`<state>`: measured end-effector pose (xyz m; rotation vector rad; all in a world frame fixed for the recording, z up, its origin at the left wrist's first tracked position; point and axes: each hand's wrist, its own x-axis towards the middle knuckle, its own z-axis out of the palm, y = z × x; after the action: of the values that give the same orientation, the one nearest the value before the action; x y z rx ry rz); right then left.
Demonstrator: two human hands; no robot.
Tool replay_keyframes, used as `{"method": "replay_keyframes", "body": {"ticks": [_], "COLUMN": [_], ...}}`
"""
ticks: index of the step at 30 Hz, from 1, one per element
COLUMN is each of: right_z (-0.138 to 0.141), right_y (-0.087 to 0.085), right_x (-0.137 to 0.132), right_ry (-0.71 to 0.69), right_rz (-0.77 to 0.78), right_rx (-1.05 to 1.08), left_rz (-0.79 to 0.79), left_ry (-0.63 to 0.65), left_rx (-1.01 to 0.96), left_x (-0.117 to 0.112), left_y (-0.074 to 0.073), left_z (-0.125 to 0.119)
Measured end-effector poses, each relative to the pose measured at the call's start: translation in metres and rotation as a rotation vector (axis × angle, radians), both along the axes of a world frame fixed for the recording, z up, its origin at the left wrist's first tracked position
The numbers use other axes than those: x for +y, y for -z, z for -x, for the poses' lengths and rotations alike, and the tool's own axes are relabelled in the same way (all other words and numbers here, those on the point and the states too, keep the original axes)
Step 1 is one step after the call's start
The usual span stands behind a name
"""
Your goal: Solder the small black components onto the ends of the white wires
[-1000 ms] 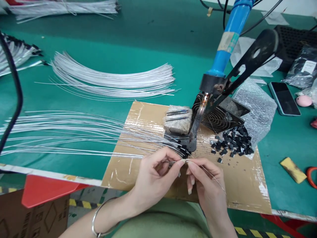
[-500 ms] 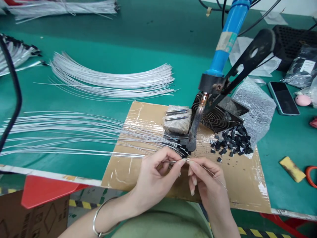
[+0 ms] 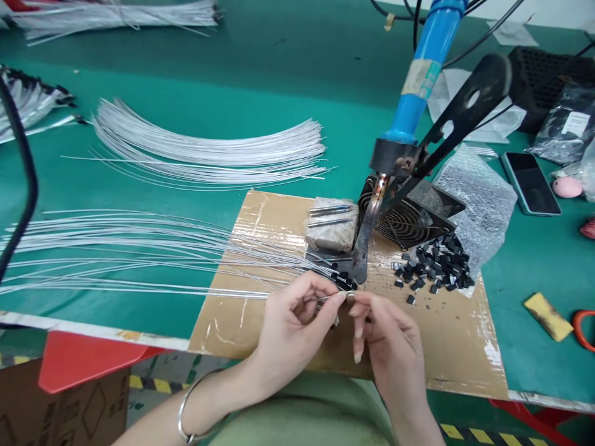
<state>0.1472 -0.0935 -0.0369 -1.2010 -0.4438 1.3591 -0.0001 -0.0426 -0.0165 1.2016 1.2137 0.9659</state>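
Observation:
Over the cardboard sheet [image 3: 455,347], my two hands meet fingertip to fingertip. My left hand [image 3: 292,334] pinches a thin wire [image 3: 348,295] between thumb and forefinger. My right hand [image 3: 390,334] is closed on the same spot, its thumb and forefinger tips at the wire's end; its other fingers curl loosely. The wire tip is too small to make out. Just behind the fingertips lie several white wires [image 3: 260,248] with black connectors [image 3: 341,280] at their right ends. Above them hangs the tip of a blue-handled soldering iron [image 3: 421,77] in a black metal stand [image 3: 469,118].
A heap of small black connectors [image 3: 444,266] lies right of the iron, near a fan [image 3: 409,220]. A whitish block [image 3: 330,238] bears several metal rods. Farther back is a bundle of white wires [image 3: 209,148]. A phone [image 3: 531,184] and yellow sponge [image 3: 548,316] are at right.
My right fingers have turned slightly at the wire's end, and the strand trailing past my right hand shows less. Both hands stay in nearly the same place.

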Motion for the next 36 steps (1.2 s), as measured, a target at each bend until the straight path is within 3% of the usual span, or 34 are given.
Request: {"method": "replay_keyframes", "body": {"ticks": [3,5,9,11,20,30,36], "right_z": [-0.021,-0.029,-0.018,-0.008,0.003,0.009,0.013], "right_y": [0.000,0.000,0.000,0.001,-0.005,-0.007,-0.005], "right_x": [-0.006,-0.008,-0.006,-0.004,0.008,0.010,0.009], "right_ry": [0.131,0.132,-0.091,-0.130,-0.083,-0.040,0.004], "right_rz": [-0.038,-0.031,-0.013,-0.004,0.039,0.023,0.002], "right_rx": [-0.273,-0.349,-0.176,-0.073,0.126,0.146,0.149], "left_rz": [0.000,-0.003,-0.020,-0.009,-0.079,-0.351,-0.289], "left_ry": [-0.019,-0.017,-0.002,0.021,0.046,0.038,0.018], "left_rx": [-0.004,0.000,-0.013,-0.005,0.070,0.216,0.179], "left_x": [0.003,0.003,-0.001,-0.002,-0.009,-0.011,-0.012], "left_y": [-0.001,0.001,0.005,0.004,0.009,0.011,0.014], "left_z": [0.001,0.001,0.000,0.000,0.003,0.003,0.000]}}
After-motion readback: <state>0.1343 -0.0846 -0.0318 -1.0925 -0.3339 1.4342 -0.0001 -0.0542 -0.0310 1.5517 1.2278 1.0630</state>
